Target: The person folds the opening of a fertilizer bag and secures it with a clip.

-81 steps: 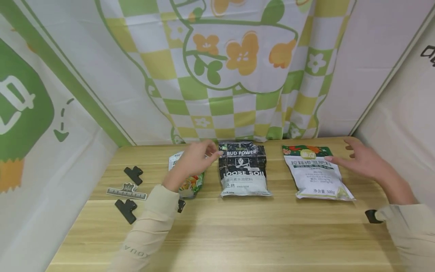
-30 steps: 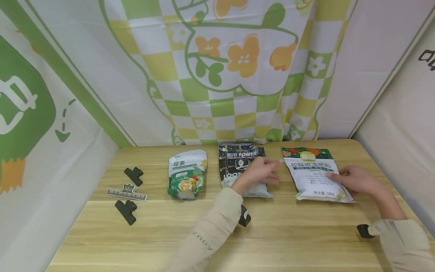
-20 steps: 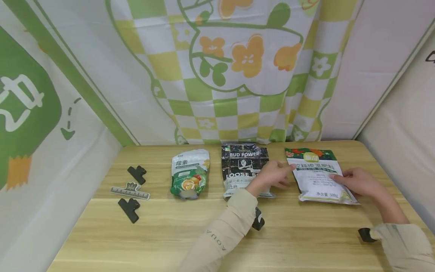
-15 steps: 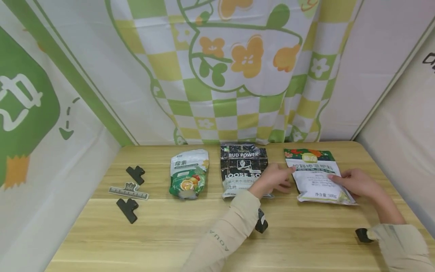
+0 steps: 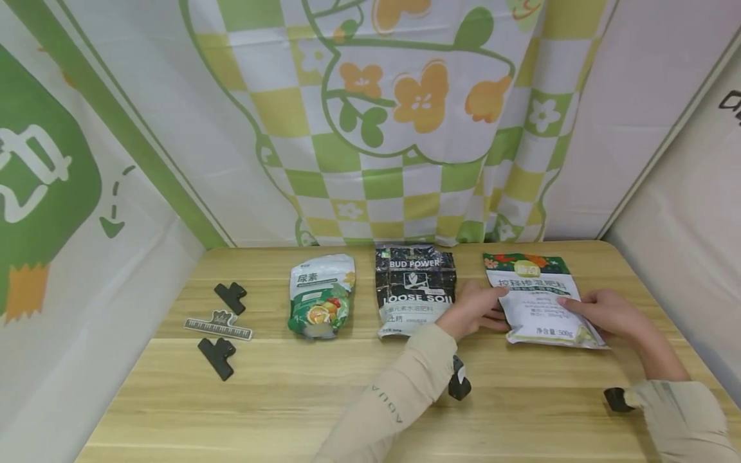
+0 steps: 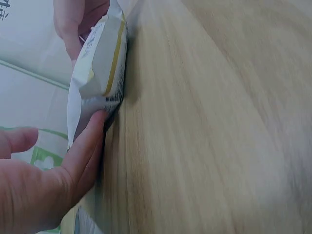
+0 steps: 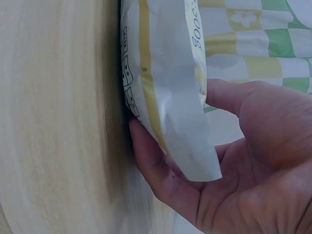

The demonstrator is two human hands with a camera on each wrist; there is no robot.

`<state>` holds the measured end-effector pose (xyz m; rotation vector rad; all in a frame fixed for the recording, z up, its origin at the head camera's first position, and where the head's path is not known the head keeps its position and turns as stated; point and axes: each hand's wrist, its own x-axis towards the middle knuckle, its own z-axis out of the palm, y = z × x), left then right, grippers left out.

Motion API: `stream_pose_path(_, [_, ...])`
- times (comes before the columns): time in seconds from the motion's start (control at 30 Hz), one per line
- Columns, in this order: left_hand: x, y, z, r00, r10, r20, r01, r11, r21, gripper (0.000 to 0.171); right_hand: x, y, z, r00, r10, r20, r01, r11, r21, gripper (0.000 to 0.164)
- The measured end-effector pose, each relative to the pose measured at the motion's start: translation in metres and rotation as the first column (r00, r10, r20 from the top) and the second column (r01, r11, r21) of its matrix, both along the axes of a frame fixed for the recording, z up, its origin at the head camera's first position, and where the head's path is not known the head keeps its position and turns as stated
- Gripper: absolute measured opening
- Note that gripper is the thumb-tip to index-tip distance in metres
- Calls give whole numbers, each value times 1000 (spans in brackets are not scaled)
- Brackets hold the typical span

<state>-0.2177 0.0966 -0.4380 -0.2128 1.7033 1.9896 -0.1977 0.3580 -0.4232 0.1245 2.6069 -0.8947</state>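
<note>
Your right hand point(image 5: 608, 314) holds the near right corner of the white fertilizer bag point(image 5: 538, 301), thumb on top and fingers point(image 7: 151, 161) slipped under it, as the right wrist view shows. Your left hand point(image 5: 475, 308) is at the bag's left edge; the left wrist view shows a finger point(image 6: 87, 146) pushed beneath that edge with the thumb apart from it, so that grip is loose rather than pinched. The bag lies at the right of the wooden table point(image 5: 324, 399), near the back. Just beside it on the left lies the black soil bag point(image 5: 412, 292), then the green pouch point(image 5: 320, 294). Two black clips point(image 5: 230, 297) and a ruler-shaped clip point(image 5: 217, 325) lie at the far left.
</note>
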Motion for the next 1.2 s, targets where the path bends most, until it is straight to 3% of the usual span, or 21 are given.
stream_pose_path(0.2, [3,8,5,994,96,53,-95,995,-16,18,1,0,-1,1000,-6,15,7,1000,-25,49])
stream_pose_path(0.37, [8,14,10,990,123,62,-120,991,-55,20,-1,1,-3,1000,-13,20,14,999,-39,53])
stream_pose_path(0.63, [15,28,15,987,155,36,-147,976,-161,17,0,0,-4,1000,-19,4,19,999,-36,51])
stream_pose_path(0.87, [11,32,16,981,174,84,-168,983,-71,29,3,-1,-3,999,-41,-11,41,999,8,47])
stream_pose_path(1.03, [9,30,16,983,168,79,-159,982,-104,22,5,-2,-1,998,-60,-33,60,998,9,53])
stream_pose_path(1.2, [10,28,17,985,165,56,-156,979,-132,16,9,-5,0,996,-77,-47,74,996,-52,43])
